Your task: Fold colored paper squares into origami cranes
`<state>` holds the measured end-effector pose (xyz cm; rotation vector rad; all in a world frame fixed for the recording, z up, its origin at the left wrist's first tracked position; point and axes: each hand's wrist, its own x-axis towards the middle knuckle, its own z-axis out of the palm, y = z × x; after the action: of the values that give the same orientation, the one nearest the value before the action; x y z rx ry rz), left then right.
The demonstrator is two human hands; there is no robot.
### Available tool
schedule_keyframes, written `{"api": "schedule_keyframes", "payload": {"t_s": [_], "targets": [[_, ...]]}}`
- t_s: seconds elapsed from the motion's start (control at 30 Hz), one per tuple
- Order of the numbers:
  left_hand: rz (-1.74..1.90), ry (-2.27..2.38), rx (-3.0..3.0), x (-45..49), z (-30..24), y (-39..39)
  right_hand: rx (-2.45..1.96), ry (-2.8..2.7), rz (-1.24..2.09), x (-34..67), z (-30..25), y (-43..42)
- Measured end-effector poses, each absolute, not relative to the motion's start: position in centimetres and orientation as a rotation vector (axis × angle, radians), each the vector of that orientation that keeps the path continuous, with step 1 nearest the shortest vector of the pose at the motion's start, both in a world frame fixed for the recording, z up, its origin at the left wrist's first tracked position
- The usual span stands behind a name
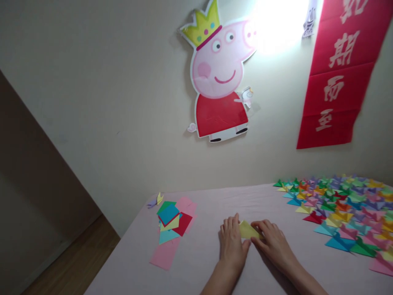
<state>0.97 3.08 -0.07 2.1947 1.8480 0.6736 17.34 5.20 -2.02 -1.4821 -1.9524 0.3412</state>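
A folded piece of yellow origami paper (pixel 247 230) lies on the pink-covered table in front of me, shaped roughly like a triangle. At its left edge, my left hand (pixel 232 237) holds it against the tabletop, fingers bent and thumb near the lower edge. My right hand (pixel 272 241) grips the right corner between thumb and fingers. Parts of the paper's left and right ends are hidden under the fingers.
Left on the table (pixel 129 262) is a pile of coloured paper squares (pixel 170 213), with a pink sheet (pixel 166 254) nearer me. Small yellow and purple folded pieces (pixel 159 199) lie behind. Rows of folded paper figures (pixel 340 241) cover the right side. A wall stands behind.
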Motion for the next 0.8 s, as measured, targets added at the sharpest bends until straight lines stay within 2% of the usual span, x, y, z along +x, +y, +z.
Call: {"api": "schedule_keyframes", "payload": {"t_s": [0.23,0.33,0.43,0.53,0.63,0.8], "targets": [[0.656,1.834,2.217,1.3,0.1,3.1,-1.446,-1.927,0.615,19.1,-1.3,6.5],[0.607,1.805,2.339,1.6,0.9,2.4,-1.323,-1.937,0.598,19.1,-0.7,5.9],[0.413,1.850,2.452,2.7,1.5,1.4,-1.153,-2.056,0.611,18.7,0.2,4.8],[0.269,1.910,2.471,3.5,1.8,0.1,-1.179,-2.156,0.534,18.7,0.7,4.2],[0.235,1.795,2.437,2.9,2.4,-0.8,-1.210,-2.230,0.424,19.1,0.8,4.4],[0.298,1.582,2.310,-0.3,2.6,-1.1,-1.166,-2.337,0.467,19.8,1.3,4.9]]}}
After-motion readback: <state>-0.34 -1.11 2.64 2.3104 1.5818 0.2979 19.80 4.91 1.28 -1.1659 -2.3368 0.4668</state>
